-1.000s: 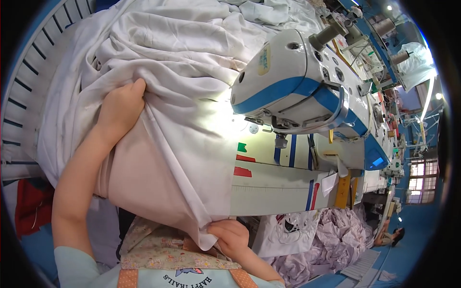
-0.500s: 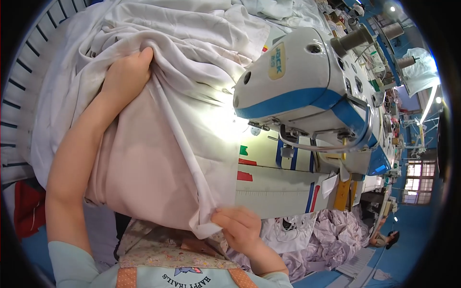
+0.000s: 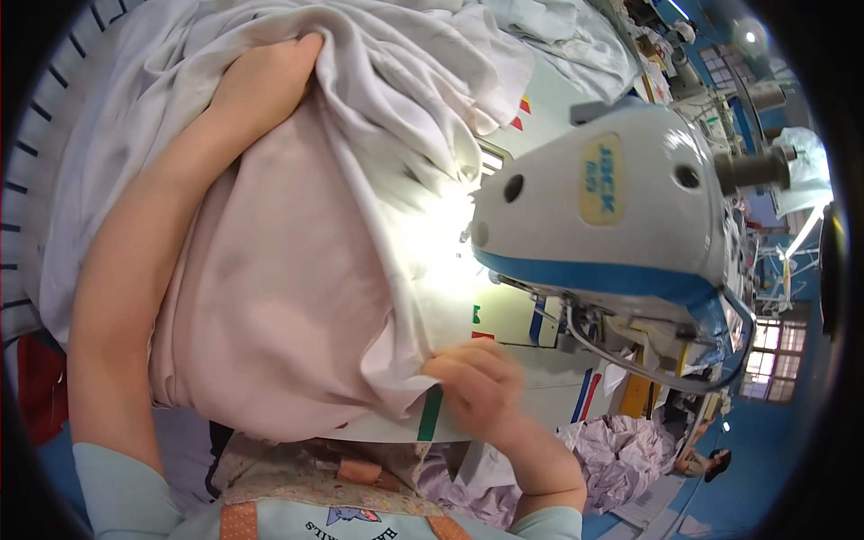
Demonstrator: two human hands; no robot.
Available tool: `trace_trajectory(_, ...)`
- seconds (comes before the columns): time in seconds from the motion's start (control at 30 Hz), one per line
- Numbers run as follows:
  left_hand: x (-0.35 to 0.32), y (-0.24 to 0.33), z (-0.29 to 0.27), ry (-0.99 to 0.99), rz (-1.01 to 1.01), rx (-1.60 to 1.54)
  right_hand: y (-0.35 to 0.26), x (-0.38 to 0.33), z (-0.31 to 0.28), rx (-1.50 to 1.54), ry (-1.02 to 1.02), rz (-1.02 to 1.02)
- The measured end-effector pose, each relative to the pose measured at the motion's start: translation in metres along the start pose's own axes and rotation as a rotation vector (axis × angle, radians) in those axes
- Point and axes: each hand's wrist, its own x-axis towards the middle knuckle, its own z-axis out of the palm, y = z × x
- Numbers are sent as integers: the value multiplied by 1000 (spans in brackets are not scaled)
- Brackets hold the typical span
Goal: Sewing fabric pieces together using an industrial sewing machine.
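Note:
A large pale pinkish-white cloth spreads over the sewing table in front of me, its near part turned over so a smooth pink side shows. My left hand is closed on a thick fold at the cloth's far part, with the forearm lying along its left side. At the near right corner of the cloth, my right hand pinches the edge, slightly smeared by motion. Just right of the cloth stands a white and blue sewing machine, whose lamp brightly lights the fabric beside the needle area.
A white slatted basket curves along the left. Crumpled lilac cloth lies in a heap at lower right. Coloured tape strips mark the tabletop. Another person sits far off at the right.
My right hand has drawn the cloth corner to the right and slightly away from me. My left hand is farther forward, still gripping the fold. The view has shifted, with the machine appearing farther right.

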Motion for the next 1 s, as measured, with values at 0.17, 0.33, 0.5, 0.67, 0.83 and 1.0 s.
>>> trace_trajectory(0.17,13,-7,9,10,-19,-66,24,2,-7,-90,-66,19)
trace_trajectory(0.33,13,-4,9,-26,-62,-134,71,20,-32,-488,-72,436)
trace_trajectory(0.5,12,-3,7,28,-43,-181,157,126,-47,-415,-99,-198)
trace_trajectory(0.67,12,-7,11,3,-63,-232,158,171,-4,-219,-41,6)
trace_trajectory(0.83,13,-3,9,-18,-68,-231,231,237,-39,-406,402,418)
trace_trajectory(1.0,13,-7,9,-21,-101,-202,267,233,-71,-11,857,563)
